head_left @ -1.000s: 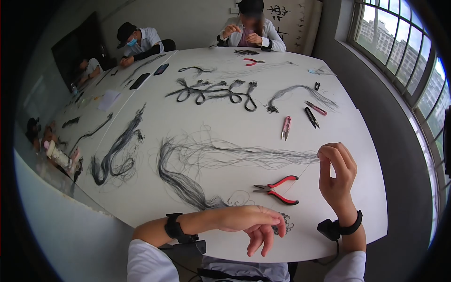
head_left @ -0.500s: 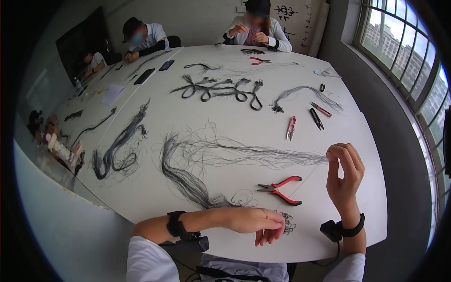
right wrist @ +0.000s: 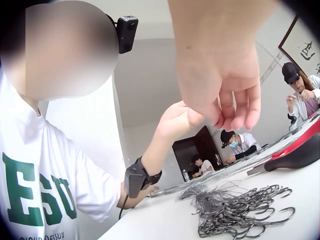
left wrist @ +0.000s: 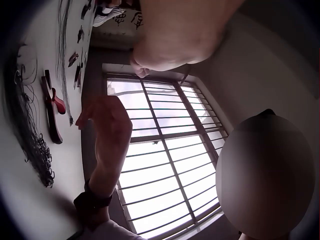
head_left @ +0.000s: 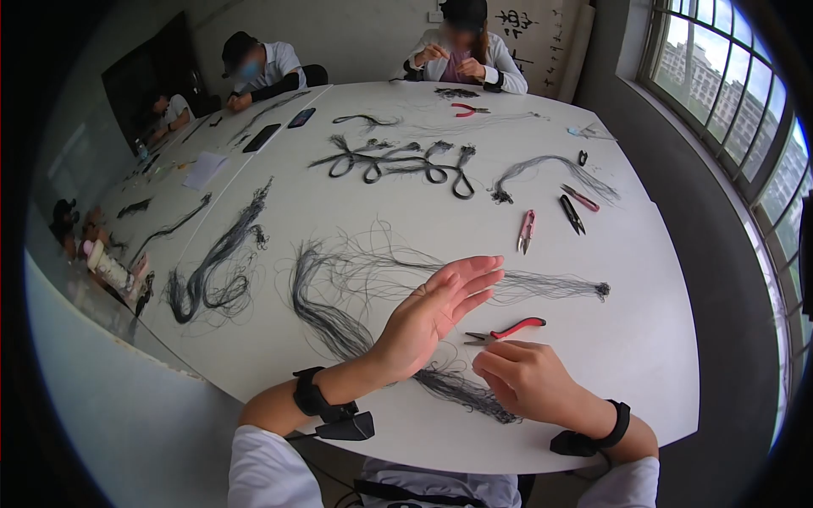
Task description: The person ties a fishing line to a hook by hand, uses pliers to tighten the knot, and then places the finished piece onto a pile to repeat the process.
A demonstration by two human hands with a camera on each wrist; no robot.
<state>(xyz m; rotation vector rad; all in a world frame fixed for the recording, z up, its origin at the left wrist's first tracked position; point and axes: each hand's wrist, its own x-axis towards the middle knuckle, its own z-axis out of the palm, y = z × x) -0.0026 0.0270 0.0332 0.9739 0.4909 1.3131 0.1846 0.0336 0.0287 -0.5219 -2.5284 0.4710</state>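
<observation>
My left hand (head_left: pixel 440 309) is raised over the bent dark line bundle (head_left: pixel 318 322), palm turned and fingers straight. Close to the near table edge, my right hand (head_left: pixel 529 381) has its fingers bent and fingertips together; no line shows at them, and I cannot tell whether they pinch one. It covers part of the red-handled pliers (head_left: pixel 518 328), which lie with jaws apart. Below it, a heap of fish hooks (right wrist: pixel 240 207) with grey lines rests on the table. Another knotted dark clump (head_left: pixel 602 290) ends the lines stretched to the right.
Thread snips lie beyond: pink (head_left: pixel 527 231), black (head_left: pixel 572 215) and another pink pair (head_left: pixel 579 197). A looped dark bundle (head_left: pixel 406 166) lies mid-table, another bundle (head_left: pixel 220 254) at left. Two phones (head_left: pixel 261 138) lie farther back. Other people (head_left: pixel 470 59) sit around the table.
My right hand has come left and nearer from the far clump, uncovering it, and now overlaps the pliers. My left hand has risen and turned from over the hooks, its fingers straightened.
</observation>
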